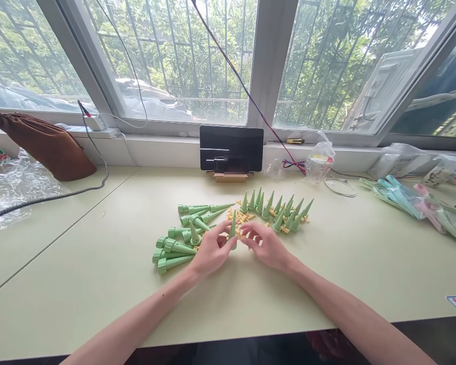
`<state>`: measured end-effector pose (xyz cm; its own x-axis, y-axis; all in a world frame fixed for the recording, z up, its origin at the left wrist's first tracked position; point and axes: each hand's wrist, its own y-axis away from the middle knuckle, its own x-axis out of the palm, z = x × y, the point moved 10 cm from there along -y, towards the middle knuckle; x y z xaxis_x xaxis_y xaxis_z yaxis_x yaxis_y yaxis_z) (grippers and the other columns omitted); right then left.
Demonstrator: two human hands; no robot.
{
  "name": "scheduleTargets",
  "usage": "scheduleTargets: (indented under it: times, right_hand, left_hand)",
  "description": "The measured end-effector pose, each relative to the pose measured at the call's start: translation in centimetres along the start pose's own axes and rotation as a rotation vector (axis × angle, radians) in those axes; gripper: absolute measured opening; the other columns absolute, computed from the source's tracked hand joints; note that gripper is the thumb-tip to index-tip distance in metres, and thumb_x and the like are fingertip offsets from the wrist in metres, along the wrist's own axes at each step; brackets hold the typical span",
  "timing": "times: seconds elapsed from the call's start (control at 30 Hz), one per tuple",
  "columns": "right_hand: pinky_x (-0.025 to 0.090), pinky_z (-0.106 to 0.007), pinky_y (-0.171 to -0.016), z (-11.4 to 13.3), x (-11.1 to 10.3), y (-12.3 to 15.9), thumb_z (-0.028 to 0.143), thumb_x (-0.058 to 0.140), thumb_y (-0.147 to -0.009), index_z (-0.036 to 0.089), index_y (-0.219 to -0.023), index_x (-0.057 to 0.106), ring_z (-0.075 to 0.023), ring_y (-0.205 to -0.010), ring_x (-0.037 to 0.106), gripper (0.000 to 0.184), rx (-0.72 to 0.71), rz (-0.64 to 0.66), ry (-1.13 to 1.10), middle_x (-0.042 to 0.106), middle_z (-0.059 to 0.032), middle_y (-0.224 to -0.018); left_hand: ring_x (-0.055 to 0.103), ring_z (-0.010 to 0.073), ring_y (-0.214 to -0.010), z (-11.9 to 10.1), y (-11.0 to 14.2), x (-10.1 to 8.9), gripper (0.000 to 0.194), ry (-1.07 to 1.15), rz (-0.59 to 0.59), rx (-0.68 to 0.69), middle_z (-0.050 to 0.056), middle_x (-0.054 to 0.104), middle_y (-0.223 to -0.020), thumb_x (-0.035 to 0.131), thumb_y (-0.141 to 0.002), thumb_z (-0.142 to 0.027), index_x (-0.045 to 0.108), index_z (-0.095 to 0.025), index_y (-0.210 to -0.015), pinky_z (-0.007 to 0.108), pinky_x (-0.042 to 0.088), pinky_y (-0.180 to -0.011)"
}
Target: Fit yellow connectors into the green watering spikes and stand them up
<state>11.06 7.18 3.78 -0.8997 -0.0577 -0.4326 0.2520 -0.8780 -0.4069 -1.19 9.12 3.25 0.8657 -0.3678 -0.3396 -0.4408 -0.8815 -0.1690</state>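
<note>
My left hand (213,249) is closed around a green plastic watering spike (233,225), held upright with its tip pointing up. Just to the right, my right hand (266,244) has its fingers curled in a pinch beside the spike; whatever lies between them is too small to make out. Behind both hands is a pile of small yellow plastic pieces (240,217). Several green spikes (174,256) lie on their sides left of my left hand, and one stands among them. Beyond my right hand, a group of upright or tilted spikes (279,215) has yellow pieces at the bases.
A black tablet (231,147) on a cardboard stand is at the back of the pale table (99,284). A brown bag (45,147) and a dark cable (61,196) lie left. A plastic-wrapped cup (319,161), a coiled white cable (340,187) and bagged straps (399,195) are right.
</note>
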Motion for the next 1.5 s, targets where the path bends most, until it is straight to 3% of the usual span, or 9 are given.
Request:
scheduleTargets:
  times: [0.23, 0.37, 0.47, 0.67, 1.0, 1.5]
  right_hand:
    - [0.049, -0.027, -0.056, 0.0, 0.2, 0.0, 0.021, 0.054, -0.093, 0.021, -0.108, 0.059, -0.0141, -0.062, 0.059, 0.015, 0.011, 0.017, -0.028, 0.065, -0.0015, -0.075]
    - [0.05, -0.027, -0.057, -0.2, 0.1, 0.1, 0.02, 0.053, -0.093, 0.02, -0.108, 0.058, -0.0128, -0.059, 0.056, 0.016, 0.018, 0.015, -0.042, 0.065, -0.0011, -0.074]
    - [0.051, -0.027, -0.057, -0.5, 0.3, 0.1, 0.021, 0.052, -0.094, 0.02, -0.11, 0.058, -0.0135, -0.061, 0.058, 0.017, 0.041, 0.028, -0.048, 0.067, -0.0021, -0.077]
    - [0.053, -0.027, -0.061, 0.1, -0.1, -0.1, 0.022, 0.06, -0.09, 0.022, -0.109, 0.061, -0.019, -0.087, 0.067, 0.02, 0.021, -0.001, -0.015, 0.069, -0.0067, -0.1]
    - [0.049, -0.028, -0.06, -0.9, 0.1, 0.1, 0.018, 0.057, -0.089, 0.022, -0.105, 0.058, -0.0168, -0.071, 0.062, 0.017, 0.056, -0.005, -0.049, 0.067, -0.0022, -0.08]
    - [0.047, -0.028, -0.063, -1.4, 0.3, 0.1, 0.02, 0.058, -0.089, 0.021, -0.105, 0.058, -0.0173, -0.072, 0.063, 0.016, 0.135, 0.009, -0.201, 0.065, -0.0011, -0.074]
  left_hand:
    - [0.038, 0.0043, -0.049, -0.3, -0.1, 0.4, 0.022, 0.048, 0.067, 0.011, 0.002, 0.064, -0.097, 0.061, -0.088, -0.034, 0.064, -0.018, -0.103, 0.021, 0.032, -0.046]
    - [0.036, 0.0036, -0.048, -0.3, 0.0, 0.5, 0.022, 0.052, 0.07, 0.009, 0.002, 0.064, -0.097, 0.061, -0.088, -0.034, 0.063, -0.018, -0.104, 0.021, 0.03, -0.045]
    - [0.038, 0.0034, -0.048, -0.1, 0.0, 0.5, 0.024, 0.05, 0.056, -0.004, 0.003, 0.064, -0.098, 0.061, -0.088, -0.034, 0.063, -0.018, -0.106, 0.021, 0.032, -0.046]
    - [0.042, 0.0039, -0.05, 0.4, -0.2, 0.1, 0.028, 0.047, 0.013, -0.035, 0.003, 0.062, -0.098, 0.06, -0.09, -0.036, 0.062, -0.019, -0.111, 0.021, 0.035, -0.048]
    - [0.036, 0.0033, -0.049, 0.3, -0.2, 0.5, 0.02, 0.053, 0.06, -0.017, 0.002, 0.062, -0.096, 0.06, -0.088, -0.032, 0.061, -0.017, -0.101, 0.021, 0.029, -0.046]
    - [0.03, 0.0067, -0.051, -0.7, 0.1, 0.4, 0.012, -0.098, 0.03, 0.076, -0.006, 0.041, -0.064, 0.055, -0.09, -0.027, 0.058, -0.017, -0.095, 0.022, 0.028, -0.051]
